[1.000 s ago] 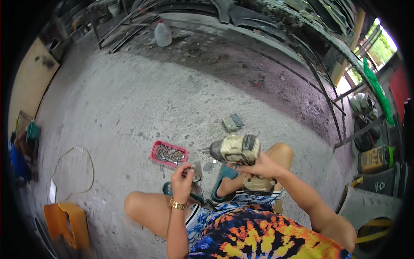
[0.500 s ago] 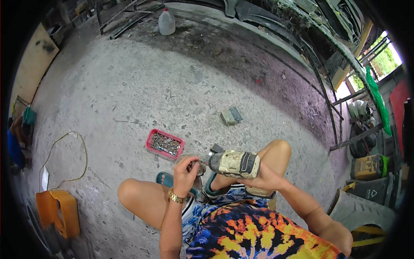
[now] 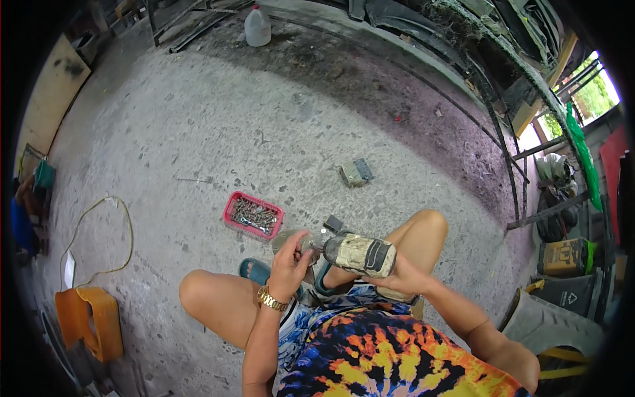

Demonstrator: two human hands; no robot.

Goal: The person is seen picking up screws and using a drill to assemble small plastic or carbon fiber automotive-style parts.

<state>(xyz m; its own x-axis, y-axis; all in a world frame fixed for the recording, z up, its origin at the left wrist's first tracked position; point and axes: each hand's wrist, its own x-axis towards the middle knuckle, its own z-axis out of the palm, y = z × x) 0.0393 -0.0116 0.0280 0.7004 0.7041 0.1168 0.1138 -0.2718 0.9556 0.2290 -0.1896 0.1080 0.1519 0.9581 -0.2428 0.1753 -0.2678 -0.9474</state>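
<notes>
My right hand (image 3: 397,278) grips a dirty cream and grey cordless drill (image 3: 360,253) from below, its nose pointing left. My left hand (image 3: 291,264), with a gold watch on the wrist, pinches the drill's front tip, fingers closed around the chuck. A flat grey disc (image 3: 284,239) lies just behind my left fingers. I sit low with both knees bent, and blue sandals (image 3: 254,270) show below the hands. A red tray (image 3: 253,215) filled with several screws and bits sits on the concrete floor just left of the drill.
A small grey block (image 3: 355,173) lies on the floor beyond the tray. A white jug (image 3: 257,26) stands far back. An orange stool (image 3: 89,321) and a yellow cord (image 3: 109,235) are at the left. Metal frames, boxes and bins crowd the right side.
The drill has come down and turned nose-left toward my lap. My left hand moved from hovering near the tray to gripping the drill's tip.
</notes>
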